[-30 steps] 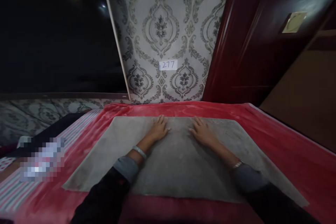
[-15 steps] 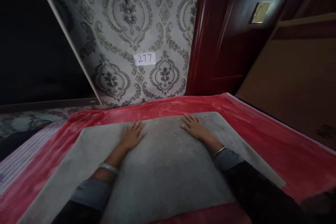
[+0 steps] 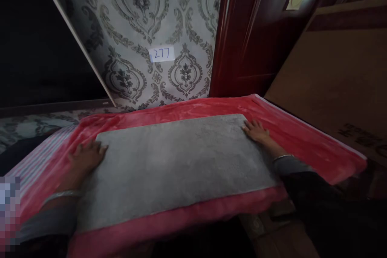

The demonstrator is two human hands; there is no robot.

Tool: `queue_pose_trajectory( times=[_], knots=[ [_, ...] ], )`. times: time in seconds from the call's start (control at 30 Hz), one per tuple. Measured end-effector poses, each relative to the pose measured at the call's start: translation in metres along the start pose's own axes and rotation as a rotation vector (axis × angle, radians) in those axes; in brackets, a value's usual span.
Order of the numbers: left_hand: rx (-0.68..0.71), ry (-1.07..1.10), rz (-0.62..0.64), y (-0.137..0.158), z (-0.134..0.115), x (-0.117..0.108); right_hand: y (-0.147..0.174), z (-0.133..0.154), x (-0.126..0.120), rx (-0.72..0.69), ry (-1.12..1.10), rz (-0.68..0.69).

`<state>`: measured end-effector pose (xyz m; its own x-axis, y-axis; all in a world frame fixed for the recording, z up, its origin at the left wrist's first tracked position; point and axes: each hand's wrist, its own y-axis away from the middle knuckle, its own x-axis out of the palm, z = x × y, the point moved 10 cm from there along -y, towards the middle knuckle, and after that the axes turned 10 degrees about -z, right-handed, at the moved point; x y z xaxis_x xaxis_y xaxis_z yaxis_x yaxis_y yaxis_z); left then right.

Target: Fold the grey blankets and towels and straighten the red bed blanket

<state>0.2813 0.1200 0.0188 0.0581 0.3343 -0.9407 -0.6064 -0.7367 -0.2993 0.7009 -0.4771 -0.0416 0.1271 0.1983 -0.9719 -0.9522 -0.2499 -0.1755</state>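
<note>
A flat grey rectangular cloth, plush like a towel, lies spread on a red blanket. My left hand rests at its far left corner, fingers loosely apart, partly over the cloth and partly over the blanket. At the far right corner, my right hand lies palm down with its fingers spread, the fingertips by the cloth's edge. Neither hand grips anything. Both wrists carry a bracelet, and the sleeves cover my forearms.
A patterned wall with a paper label reading 277 stands behind the blanket. A large dark screen is at the left, a cardboard box at the right. Striped fabric shows at the left edge.
My hands have moved apart, from the cloth's upper middle out to its far left and right corners. The view has tilted down, so the cloth's near edge shows more fully.
</note>
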Motion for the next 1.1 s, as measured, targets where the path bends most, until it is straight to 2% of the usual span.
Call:
queue_pose_trajectory(
  times=[0.07,0.17,0.23,0.27,0.37,0.57,0.67,0.83,0.93,1.03,1.1],
  knots=[
    [0.079,0.035,-0.005,0.021,-0.034,-0.012,0.025,0.042,-0.012,-0.148,-0.008,-0.082],
    [0.324,0.118,0.018,0.067,-0.095,-0.018,0.072,0.104,-0.010,-0.423,-0.043,-0.102],
    [0.389,0.139,0.029,0.094,-0.114,-0.016,0.093,0.120,0.001,-0.471,-0.032,-0.055],
    [0.379,0.142,0.024,0.103,-0.115,-0.015,0.099,0.121,0.006,-0.463,-0.015,-0.043],
    [0.276,0.144,-0.002,0.116,-0.091,-0.012,0.104,0.098,0.009,-0.373,0.047,-0.059],
    [0.034,0.162,0.076,0.131,-0.007,-0.006,0.113,0.012,0.000,-0.157,0.108,-0.084],
    [-0.013,0.167,0.102,0.145,0.017,-0.004,0.128,-0.022,-0.003,-0.087,0.108,-0.071],
    [-0.014,0.168,0.121,0.165,0.035,-0.002,0.154,-0.059,-0.006,-0.040,0.103,-0.049],
    [0.004,0.190,0.077,0.171,0.041,-0.007,0.162,-0.075,-0.008,-0.056,0.044,-0.091],
    [0.068,0.232,-0.092,0.176,0.036,-0.025,0.166,-0.076,-0.020,-0.088,-0.067,-0.262],
    [0.185,0.319,-0.208,0.185,0.017,-0.041,0.174,-0.053,-0.033,-0.183,-0.177,-0.401]
  ],
)
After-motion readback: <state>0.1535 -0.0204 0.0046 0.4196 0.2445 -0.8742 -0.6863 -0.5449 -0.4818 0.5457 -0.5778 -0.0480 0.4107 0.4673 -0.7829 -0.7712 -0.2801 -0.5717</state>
